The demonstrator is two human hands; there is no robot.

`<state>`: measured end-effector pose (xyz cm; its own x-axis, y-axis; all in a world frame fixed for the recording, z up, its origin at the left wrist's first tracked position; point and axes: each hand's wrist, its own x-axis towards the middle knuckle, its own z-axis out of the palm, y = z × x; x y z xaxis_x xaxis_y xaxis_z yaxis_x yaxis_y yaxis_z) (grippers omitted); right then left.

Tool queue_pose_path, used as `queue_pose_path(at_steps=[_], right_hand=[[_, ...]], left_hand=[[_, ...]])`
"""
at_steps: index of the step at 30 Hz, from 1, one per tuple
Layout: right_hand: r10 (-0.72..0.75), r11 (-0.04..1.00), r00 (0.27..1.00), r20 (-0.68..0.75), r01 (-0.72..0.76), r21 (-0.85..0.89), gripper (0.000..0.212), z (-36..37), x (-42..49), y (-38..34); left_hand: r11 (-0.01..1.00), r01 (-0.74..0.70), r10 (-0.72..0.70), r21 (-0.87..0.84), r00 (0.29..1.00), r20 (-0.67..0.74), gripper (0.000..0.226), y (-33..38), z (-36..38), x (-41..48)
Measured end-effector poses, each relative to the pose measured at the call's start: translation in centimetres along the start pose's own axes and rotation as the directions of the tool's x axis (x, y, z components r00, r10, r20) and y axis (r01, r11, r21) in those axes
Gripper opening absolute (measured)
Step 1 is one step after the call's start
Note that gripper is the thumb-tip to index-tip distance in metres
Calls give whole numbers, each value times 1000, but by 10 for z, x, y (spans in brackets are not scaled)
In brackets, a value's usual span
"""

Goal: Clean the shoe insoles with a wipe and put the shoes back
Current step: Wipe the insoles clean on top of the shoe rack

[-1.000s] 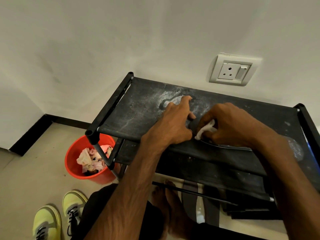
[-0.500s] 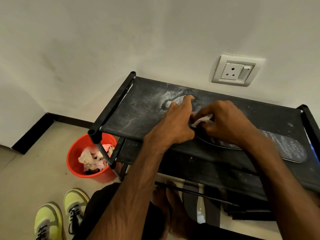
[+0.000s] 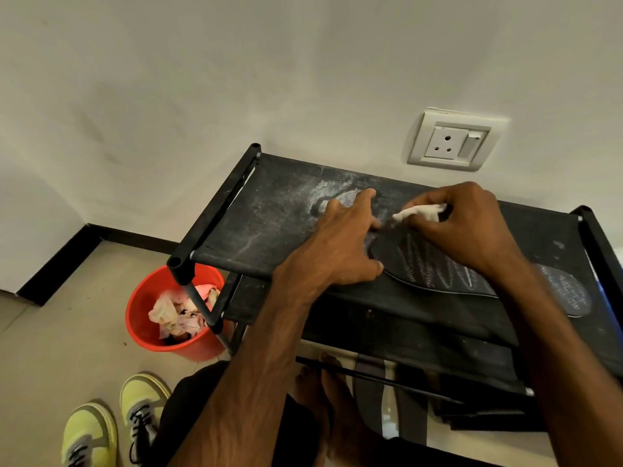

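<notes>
A dark insole [image 3: 435,267] with a pale dotted pattern lies on the top shelf of the black shoe rack [image 3: 269,217]. My left hand [image 3: 340,244] presses flat on the shelf at the insole's toe end, thumb on its edge. My right hand [image 3: 462,224] pinches a crumpled white wipe [image 3: 419,211] above the toe end of the insole. A second insole [image 3: 569,291] shows at the right, partly hidden by my right forearm. A pair of yellow-green sneakers [image 3: 114,423] stands on the floor at the lower left.
A red bucket [image 3: 141,318] with used wipes sits on the floor under the rack's left corner. Dark sandals [image 3: 387,396] lie on the floor beneath the rack, by my bare feet. A wall socket [image 3: 451,141] is above the rack.
My right hand has slid the wipe up and toward the insole's toe end, uncovering more of the patterned insole. The left hand stays pressed at the same spot.
</notes>
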<state>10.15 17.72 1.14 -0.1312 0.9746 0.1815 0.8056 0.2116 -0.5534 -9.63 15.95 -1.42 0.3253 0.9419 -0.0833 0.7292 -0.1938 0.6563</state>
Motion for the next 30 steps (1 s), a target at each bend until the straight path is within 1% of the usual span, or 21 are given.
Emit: queue_pose_path(at_steps=[2, 5, 10, 16, 18, 23, 26, 30], right_hand=[[-6, 1000, 1000, -10, 6, 31, 19, -5, 1, 5], [-13, 999, 998, 56, 11, 31, 16, -8, 1, 11], [-55, 998, 978, 200, 46, 50, 17, -10, 0, 13], [-149, 987, 952, 268, 125, 103, 17, -17, -3, 2], [-162, 986, 948, 274, 144, 82, 15, -14, -4, -2], [-123, 988, 947, 298, 146, -57, 18, 0, -4, -8], [-100, 984, 920, 379, 148, -99, 19, -4, -5, -11], [-67, 981, 857, 511, 150, -123, 16, -19, -9, -12]], left_hand=[[999, -20, 20, 31, 999, 29, 119, 4, 0, -2], [998, -49, 47, 38, 998, 52, 126, 10, 5, -3], [998, -49, 48, 32, 998, 39, 132, 10, 5, -3], [999, -40, 38, 27, 997, 73, 136, 4, 0, -6], [999, -37, 35, 32, 996, 77, 136, 5, 1, -6], [1000, 6, -8, 18, 995, 103, 138, 8, 4, -3], [1000, -16, 17, -6, 996, 88, 138, 8, 4, -3], [999, -40, 41, -27, 998, 52, 137, 6, 6, -4]])
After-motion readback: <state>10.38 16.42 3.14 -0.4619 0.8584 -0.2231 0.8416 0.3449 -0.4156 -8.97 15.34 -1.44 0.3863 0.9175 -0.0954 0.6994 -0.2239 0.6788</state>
